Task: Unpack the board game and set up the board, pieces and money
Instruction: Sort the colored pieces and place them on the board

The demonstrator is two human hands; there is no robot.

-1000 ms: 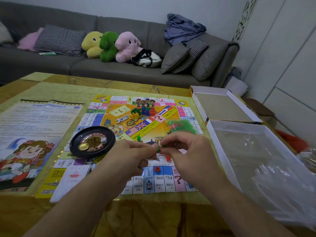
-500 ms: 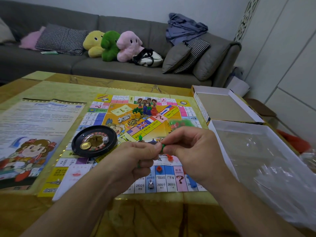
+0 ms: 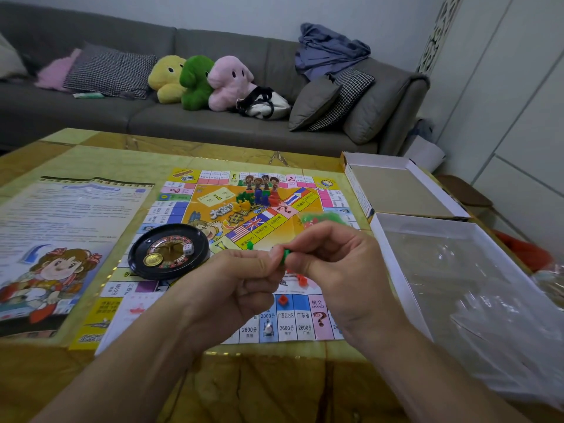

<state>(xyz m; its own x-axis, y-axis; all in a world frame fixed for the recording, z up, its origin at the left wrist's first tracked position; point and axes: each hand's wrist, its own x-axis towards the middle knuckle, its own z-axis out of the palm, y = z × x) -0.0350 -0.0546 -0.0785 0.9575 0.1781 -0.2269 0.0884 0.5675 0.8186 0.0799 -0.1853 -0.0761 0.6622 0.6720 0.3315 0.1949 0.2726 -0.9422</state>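
where board (image 3: 213,206) lies, yellow table (image 3: 91,148) (sofa (image 3: 244,123) behind)

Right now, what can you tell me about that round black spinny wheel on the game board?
The round black plastic roulette wheel lies flat on the left part of the colourful paper game board. Its raised rim rings a numbered red-and-black track around a brassy centre. A white dice and a gold coin rest inside. Neither hand touches it.

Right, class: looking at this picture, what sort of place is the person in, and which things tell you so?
Most likely a home living room. A grey sofa with plush toys and cushions runs along the wall, and a board game is laid out on a low table in front of it.
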